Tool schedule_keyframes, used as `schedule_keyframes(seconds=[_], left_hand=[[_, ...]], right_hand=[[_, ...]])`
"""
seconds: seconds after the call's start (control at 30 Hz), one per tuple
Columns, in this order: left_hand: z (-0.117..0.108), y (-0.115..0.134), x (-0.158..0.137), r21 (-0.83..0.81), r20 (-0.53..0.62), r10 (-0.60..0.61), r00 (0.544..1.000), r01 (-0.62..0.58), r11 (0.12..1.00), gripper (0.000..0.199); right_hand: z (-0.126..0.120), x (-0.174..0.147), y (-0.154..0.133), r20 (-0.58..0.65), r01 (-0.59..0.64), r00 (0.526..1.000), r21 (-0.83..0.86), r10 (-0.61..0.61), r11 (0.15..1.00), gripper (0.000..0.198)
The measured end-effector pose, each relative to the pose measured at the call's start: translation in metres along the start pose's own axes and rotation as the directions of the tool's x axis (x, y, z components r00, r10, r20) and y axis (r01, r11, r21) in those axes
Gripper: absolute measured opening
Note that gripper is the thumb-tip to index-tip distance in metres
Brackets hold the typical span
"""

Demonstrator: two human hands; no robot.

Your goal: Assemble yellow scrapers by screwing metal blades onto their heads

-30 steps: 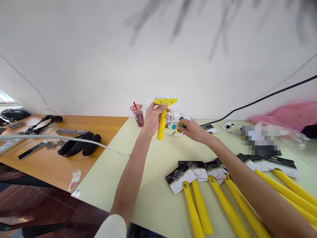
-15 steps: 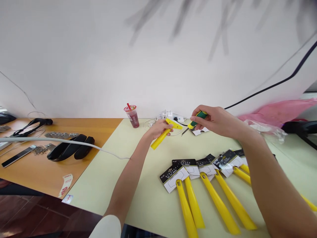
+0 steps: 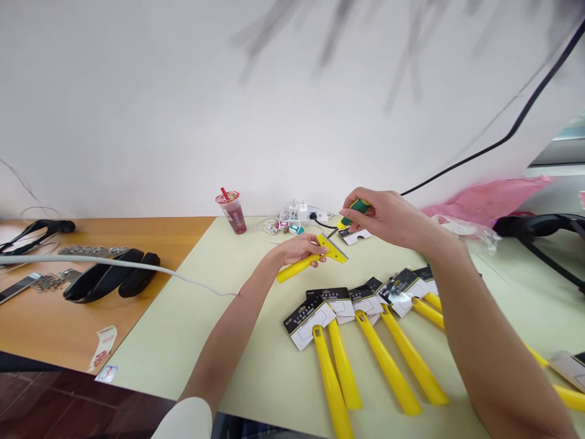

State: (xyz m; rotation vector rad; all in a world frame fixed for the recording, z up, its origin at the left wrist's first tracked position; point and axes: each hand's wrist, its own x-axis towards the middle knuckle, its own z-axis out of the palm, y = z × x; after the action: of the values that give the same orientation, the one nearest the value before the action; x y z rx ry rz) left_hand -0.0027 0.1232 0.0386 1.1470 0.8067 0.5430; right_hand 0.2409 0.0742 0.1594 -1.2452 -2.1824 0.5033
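Note:
My left hand (image 3: 301, 249) is closed round a yellow scraper (image 3: 297, 268), near where its handle meets the wide head; a metal blade edge shows along the head. My right hand (image 3: 384, 216) grips a screwdriver (image 3: 359, 207) with a green and yellow handle. The screwdriver points down and left, its tip at the scraper's head; whether it touches a screw is too small to tell. Below the hands, several yellow scrapers (image 3: 388, 366) lie on the pale table, their heads covered by black and white cards (image 3: 311, 320).
A cup of red drink with a straw (image 3: 234, 213) stands near the wall, beside a power strip (image 3: 304, 212) with plugs. A white cable (image 3: 137, 263) crosses over my left forearm. Left, on the wooden table (image 3: 150, 305), lie a black case (image 3: 105, 274) and small metal parts (image 3: 49, 281). Pink plastic (image 3: 489, 198) lies right.
The scraper in my left hand has turned so its blade edge shows. The screwdriver tip has come down to the scraper's head. The whole view has shifted slightly to the right.

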Motion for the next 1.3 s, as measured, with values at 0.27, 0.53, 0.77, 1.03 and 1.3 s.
schedule_keyframes(seconds=[0.27, 0.53, 0.77, 1.03, 1.3], left_hand=[[-0.004, -0.002, 0.002, -0.001, 0.003, 0.014, 1.0, -0.014, 1.0, 0.054], [-0.008, -0.004, 0.001, 0.001, 0.034, 0.028, 0.999, -0.028, 1.0, 0.052], [-0.006, -0.005, 0.001, 0.023, 0.033, 0.028, 0.999, -0.029, 0.999, 0.053], [-0.007, -0.005, 0.001, 0.034, 0.032, 0.024, 0.999, -0.025, 0.999, 0.054], [-0.007, -0.006, 0.001, 0.03, 0.058, 0.005, 0.998, -0.007, 1.0, 0.055]], right_hand=[[0.009, 0.005, -0.002, 0.04, 0.008, 0.999, -0.027, -0.007, 1.0, 0.026], [0.012, 0.005, 0.003, 0.039, 0.027, 0.999, -0.032, -0.026, 0.999, 0.026], [0.013, 0.005, 0.002, 0.052, 0.028, 0.998, -0.036, -0.026, 0.999, 0.026], [0.014, 0.005, 0.002, 0.05, 0.04, 0.998, -0.044, -0.038, 0.998, 0.026], [0.013, 0.004, 0.002, 0.045, 0.045, 0.998, -0.051, -0.043, 0.998, 0.028]])
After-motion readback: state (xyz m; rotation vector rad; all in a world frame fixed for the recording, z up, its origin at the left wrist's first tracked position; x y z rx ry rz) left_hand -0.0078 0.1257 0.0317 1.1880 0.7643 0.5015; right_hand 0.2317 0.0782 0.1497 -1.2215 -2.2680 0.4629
